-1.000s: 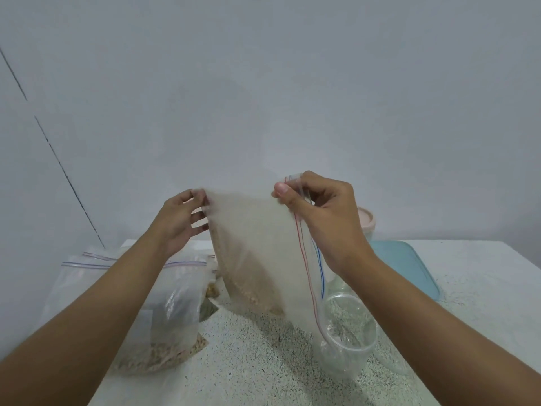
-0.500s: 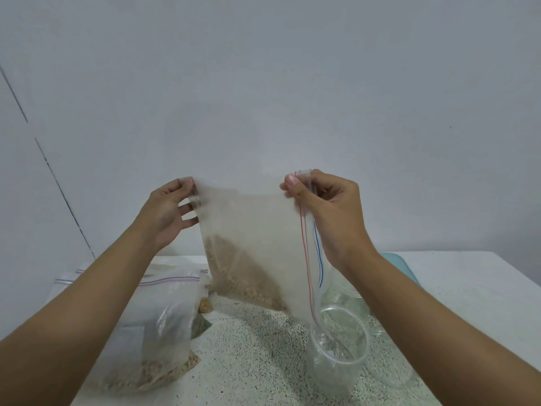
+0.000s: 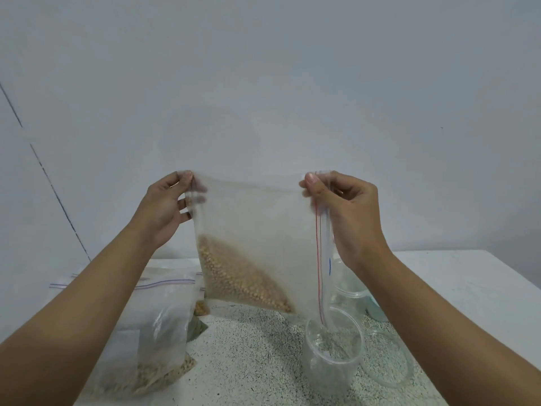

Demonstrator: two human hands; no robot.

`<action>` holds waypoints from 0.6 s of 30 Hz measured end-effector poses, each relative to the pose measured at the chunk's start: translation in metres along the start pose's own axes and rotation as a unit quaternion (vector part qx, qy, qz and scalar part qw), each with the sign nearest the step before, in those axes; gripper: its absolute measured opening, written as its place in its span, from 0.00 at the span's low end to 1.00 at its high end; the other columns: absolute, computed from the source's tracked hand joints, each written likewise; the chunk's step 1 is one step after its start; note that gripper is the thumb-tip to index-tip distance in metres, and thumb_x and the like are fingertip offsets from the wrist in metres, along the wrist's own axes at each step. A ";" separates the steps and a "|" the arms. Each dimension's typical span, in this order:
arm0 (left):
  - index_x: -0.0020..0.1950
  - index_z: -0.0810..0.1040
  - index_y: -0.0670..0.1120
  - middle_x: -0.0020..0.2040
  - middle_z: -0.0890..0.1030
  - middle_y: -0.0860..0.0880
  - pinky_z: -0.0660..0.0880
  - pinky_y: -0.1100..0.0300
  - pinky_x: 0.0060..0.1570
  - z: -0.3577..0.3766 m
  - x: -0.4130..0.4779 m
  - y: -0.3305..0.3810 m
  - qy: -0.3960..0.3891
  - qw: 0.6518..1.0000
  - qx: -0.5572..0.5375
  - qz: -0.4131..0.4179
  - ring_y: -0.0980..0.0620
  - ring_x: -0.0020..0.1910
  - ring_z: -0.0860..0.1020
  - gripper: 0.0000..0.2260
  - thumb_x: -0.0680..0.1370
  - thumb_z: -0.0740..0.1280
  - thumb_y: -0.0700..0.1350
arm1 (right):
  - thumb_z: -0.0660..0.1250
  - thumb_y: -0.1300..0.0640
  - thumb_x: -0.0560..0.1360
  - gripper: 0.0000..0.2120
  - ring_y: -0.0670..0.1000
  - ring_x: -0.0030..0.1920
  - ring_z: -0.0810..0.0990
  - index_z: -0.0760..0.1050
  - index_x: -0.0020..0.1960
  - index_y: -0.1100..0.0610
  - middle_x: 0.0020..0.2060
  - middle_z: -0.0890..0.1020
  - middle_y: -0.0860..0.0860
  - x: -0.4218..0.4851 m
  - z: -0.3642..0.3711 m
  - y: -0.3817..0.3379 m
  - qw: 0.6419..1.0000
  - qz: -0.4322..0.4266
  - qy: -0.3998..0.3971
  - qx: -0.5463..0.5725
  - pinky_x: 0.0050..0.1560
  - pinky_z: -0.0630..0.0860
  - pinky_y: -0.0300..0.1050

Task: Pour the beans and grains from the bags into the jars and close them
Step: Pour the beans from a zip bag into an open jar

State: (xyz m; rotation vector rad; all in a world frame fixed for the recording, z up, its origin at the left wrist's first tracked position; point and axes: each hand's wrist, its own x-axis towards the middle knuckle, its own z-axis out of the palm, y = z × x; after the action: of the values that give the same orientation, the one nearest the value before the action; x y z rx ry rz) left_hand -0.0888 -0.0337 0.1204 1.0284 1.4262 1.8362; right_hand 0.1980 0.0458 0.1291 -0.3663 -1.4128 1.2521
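Observation:
A clear zip bag (image 3: 257, 230) hangs sideways in the air, its zip edge with red and blue lines running down the right side. Tan beans (image 3: 237, 281) lie heaped in its lower left corner. My left hand (image 3: 167, 210) pinches the upper left corner. My right hand (image 3: 342, 212) pinches the upper right corner at the zip. The bag's lowest corner points into an open clear jar (image 3: 332, 351) on the speckled table (image 3: 248, 358); the jar looks empty.
Another zip bag of pale grains (image 3: 152, 341) stands at the left, with more bags behind it. A second clear jar (image 3: 349, 288) and a clear lid (image 3: 386, 361) sit to the right. A teal object (image 3: 376, 312) shows behind my right wrist.
Both hands have raised the bag and pulled it wider and flatter. The beans have slid into the lower left corner. The view has tilted up, so the table sits lower.

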 end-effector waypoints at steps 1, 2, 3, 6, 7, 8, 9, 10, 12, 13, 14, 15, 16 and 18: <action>0.46 0.82 0.51 0.42 0.85 0.53 0.75 0.50 0.50 0.002 -0.001 0.000 -0.001 1.000 0.002 0.004 0.53 0.39 0.82 0.10 0.84 0.64 0.48 | 0.73 0.61 0.77 0.05 0.49 0.40 0.82 0.84 0.43 0.61 0.38 0.85 0.52 -0.002 -0.002 0.000 1.000 0.003 0.001 0.004 0.39 0.74 0.42; 0.46 0.83 0.52 0.42 0.85 0.53 0.75 0.50 0.50 0.004 -0.002 0.000 -0.001 1.000 0.003 0.008 0.53 0.39 0.82 0.10 0.84 0.64 0.48 | 0.73 0.60 0.76 0.05 0.50 0.41 0.81 0.85 0.42 0.59 0.38 0.85 0.53 -0.003 -0.005 0.000 1.000 0.007 0.001 0.010 0.41 0.74 0.43; 0.45 0.83 0.52 0.42 0.84 0.53 0.76 0.50 0.50 0.006 -0.003 0.001 -0.003 1.000 0.002 0.011 0.53 0.38 0.82 0.11 0.84 0.64 0.48 | 0.74 0.58 0.74 0.04 0.51 0.41 0.81 0.85 0.42 0.58 0.38 0.85 0.54 -0.005 -0.009 -0.001 1.000 0.011 0.001 0.015 0.42 0.74 0.45; 0.44 0.82 0.52 0.41 0.84 0.53 0.75 0.51 0.49 0.012 -0.007 0.003 -0.011 1.000 0.003 0.020 0.53 0.38 0.82 0.11 0.84 0.64 0.48 | 0.74 0.55 0.72 0.05 0.51 0.41 0.80 0.86 0.41 0.56 0.40 0.86 0.54 -0.010 -0.018 -0.001 1.000 0.021 0.004 0.020 0.43 0.73 0.46; 0.45 0.82 0.51 0.41 0.84 0.53 0.75 0.51 0.48 0.014 -0.008 0.004 -0.014 1.000 0.006 0.020 0.53 0.38 0.82 0.11 0.84 0.64 0.48 | 0.74 0.55 0.72 0.04 0.51 0.41 0.80 0.86 0.41 0.56 0.40 0.86 0.54 -0.011 -0.020 0.000 0.999 0.026 0.006 0.022 0.43 0.73 0.45; 0.45 0.82 0.51 0.42 0.84 0.52 0.75 0.51 0.47 0.016 -0.009 0.005 -0.018 1.000 0.010 0.020 0.53 0.38 0.81 0.10 0.84 0.64 0.48 | 0.74 0.56 0.72 0.04 0.51 0.41 0.80 0.86 0.40 0.56 0.40 0.86 0.54 -0.013 -0.022 0.001 0.999 0.031 0.008 0.025 0.43 0.73 0.45; 0.45 0.82 0.51 0.42 0.84 0.52 0.75 0.51 0.47 0.018 -0.010 0.005 -0.021 0.999 0.013 0.020 0.53 0.38 0.81 0.10 0.84 0.64 0.49 | 0.75 0.56 0.72 0.04 0.51 0.40 0.80 0.86 0.40 0.56 0.39 0.85 0.54 -0.014 -0.024 0.002 0.999 0.034 0.009 0.028 0.43 0.73 0.45; 0.45 0.82 0.51 0.42 0.84 0.52 0.75 0.52 0.46 0.020 -0.011 0.005 -0.025 0.999 0.016 0.020 0.53 0.38 0.81 0.10 0.84 0.64 0.49 | 0.75 0.56 0.71 0.05 0.51 0.40 0.80 0.86 0.39 0.56 0.39 0.85 0.54 -0.016 -0.026 0.002 0.999 0.036 0.012 0.031 0.42 0.72 0.45; 0.45 0.81 0.51 0.42 0.84 0.51 0.75 0.52 0.45 0.022 -0.012 0.005 -0.031 0.999 0.023 0.018 0.52 0.38 0.81 0.10 0.84 0.64 0.49 | 0.75 0.56 0.72 0.05 0.51 0.40 0.80 0.86 0.39 0.56 0.39 0.85 0.55 -0.018 -0.031 0.003 0.999 0.039 0.017 0.032 0.42 0.72 0.45; 0.44 0.81 0.51 0.42 0.84 0.51 0.75 0.52 0.45 0.024 -0.013 0.006 -0.036 0.999 0.027 0.016 0.52 0.38 0.81 0.10 0.83 0.64 0.49 | 0.74 0.56 0.72 0.05 0.51 0.40 0.79 0.86 0.40 0.57 0.39 0.85 0.55 -0.020 -0.033 0.004 0.998 0.040 0.022 0.032 0.41 0.72 0.45; 0.44 0.82 0.51 0.42 0.84 0.51 0.75 0.52 0.45 0.026 -0.014 0.006 -0.041 0.999 0.031 0.014 0.52 0.38 0.81 0.11 0.83 0.64 0.49 | 0.74 0.56 0.72 0.06 0.51 0.39 0.79 0.86 0.40 0.58 0.39 0.85 0.55 -0.022 -0.036 0.004 0.998 0.042 0.027 0.033 0.40 0.72 0.44; 0.43 0.82 0.52 0.42 0.84 0.51 0.74 0.52 0.45 0.028 -0.015 0.007 -0.045 0.998 0.034 0.014 0.52 0.38 0.81 0.11 0.83 0.64 0.49 | 0.74 0.56 0.72 0.06 0.51 0.39 0.79 0.85 0.39 0.58 0.38 0.85 0.55 -0.023 -0.038 0.005 0.998 0.045 0.032 0.035 0.39 0.72 0.44; 0.42 0.82 0.52 0.42 0.84 0.51 0.74 0.52 0.45 0.029 -0.016 0.007 -0.050 0.998 0.036 0.015 0.52 0.38 0.81 0.12 0.83 0.64 0.49 | 0.74 0.56 0.72 0.06 0.50 0.38 0.78 0.85 0.39 0.59 0.38 0.85 0.55 -0.024 -0.040 0.006 0.997 0.049 0.038 0.038 0.38 0.71 0.44; 0.41 0.82 0.53 0.42 0.84 0.51 0.74 0.52 0.45 0.033 -0.017 0.010 -0.055 0.997 0.041 0.018 0.52 0.38 0.81 0.13 0.83 0.64 0.49 | 0.74 0.55 0.71 0.07 0.51 0.38 0.77 0.84 0.39 0.60 0.38 0.84 0.54 -0.025 -0.043 0.006 0.996 0.055 0.051 0.041 0.38 0.70 0.45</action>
State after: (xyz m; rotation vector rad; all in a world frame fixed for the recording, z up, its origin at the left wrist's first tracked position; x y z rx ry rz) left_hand -0.0517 -0.0333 0.1301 1.1838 1.4367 1.7308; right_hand 0.2392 0.0477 0.1011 -0.4501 -1.2649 1.3590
